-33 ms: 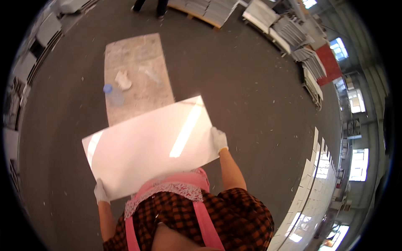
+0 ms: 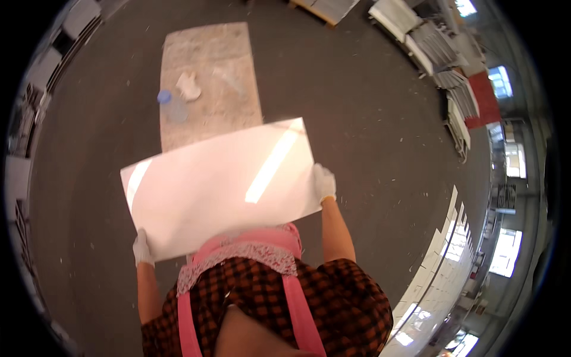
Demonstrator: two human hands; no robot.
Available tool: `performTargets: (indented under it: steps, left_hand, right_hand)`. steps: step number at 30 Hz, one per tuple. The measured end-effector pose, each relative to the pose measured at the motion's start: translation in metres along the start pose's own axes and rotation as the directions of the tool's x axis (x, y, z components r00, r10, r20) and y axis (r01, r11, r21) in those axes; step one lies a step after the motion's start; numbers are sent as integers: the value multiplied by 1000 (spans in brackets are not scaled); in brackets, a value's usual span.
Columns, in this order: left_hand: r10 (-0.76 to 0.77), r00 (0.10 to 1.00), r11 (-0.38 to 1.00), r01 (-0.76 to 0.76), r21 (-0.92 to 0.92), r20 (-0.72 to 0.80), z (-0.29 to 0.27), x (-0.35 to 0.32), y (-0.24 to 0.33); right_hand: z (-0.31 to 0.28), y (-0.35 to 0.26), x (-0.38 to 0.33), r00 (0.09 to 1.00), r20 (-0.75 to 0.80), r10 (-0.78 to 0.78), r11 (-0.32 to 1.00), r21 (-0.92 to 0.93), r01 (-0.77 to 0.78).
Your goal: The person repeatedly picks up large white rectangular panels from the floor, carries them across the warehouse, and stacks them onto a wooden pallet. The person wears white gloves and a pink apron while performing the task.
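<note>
A large white glossy rectangular tile point(image 2: 202, 184) is held level in front of my waist, bright light streaks reflecting off its face. My left hand point(image 2: 142, 249), in a white glove, grips its near left corner. On the right short edge, my right hand point(image 2: 324, 182), gloved as well, is closed round the tile. The fingers under the tile are hidden. The near edge lies close against my pink apron point(image 2: 250, 243). Beyond the far edge, partly covered by the tile, is a worn pale board-topped surface point(image 2: 208, 53).
On that surface are a clear bottle with a blue cap point(image 2: 165, 96), a crumpled white item point(image 2: 188, 87) and a clear plastic piece point(image 2: 229, 80). Rows of white tiles point(image 2: 425, 271) lie at the right. Stacked panels point(image 2: 437, 44) stand at the far right, more stacks point(image 2: 44, 68) at the left.
The surface with the bottle sits higher and further right in the picture. The tile, still in both hands, appears slightly higher. The person's legs at the far edge have mostly left the view.
</note>
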State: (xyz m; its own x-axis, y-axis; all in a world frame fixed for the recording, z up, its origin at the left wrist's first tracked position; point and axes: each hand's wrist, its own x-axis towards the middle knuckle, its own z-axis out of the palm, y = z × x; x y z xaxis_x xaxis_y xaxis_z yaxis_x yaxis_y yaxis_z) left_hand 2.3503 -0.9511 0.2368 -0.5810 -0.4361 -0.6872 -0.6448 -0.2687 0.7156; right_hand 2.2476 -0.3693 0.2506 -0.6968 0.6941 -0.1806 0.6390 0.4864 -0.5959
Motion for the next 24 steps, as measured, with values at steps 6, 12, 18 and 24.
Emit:
performTargets:
  steps: [6,12,18,24]
  left_hand:
    - [9,976,987,27,160,-217,21,3,28]
    - [-36,970,987,72,142,-241,33,2,24]
    - [0,968,993,30,118,-250,39,-5,31]
    - [-6,974,987,43,158,-225,42,-9,44]
  right_hand:
    - [0,-136,71,964,-63,-259,966,-18,258]
    - [103,-252,108,896,267,-356,898,-169,407]
    - [159,-288,105,927,294,-233,937,-187,295]
    - [146,-254,128,870,276,-409,869,-173,463]
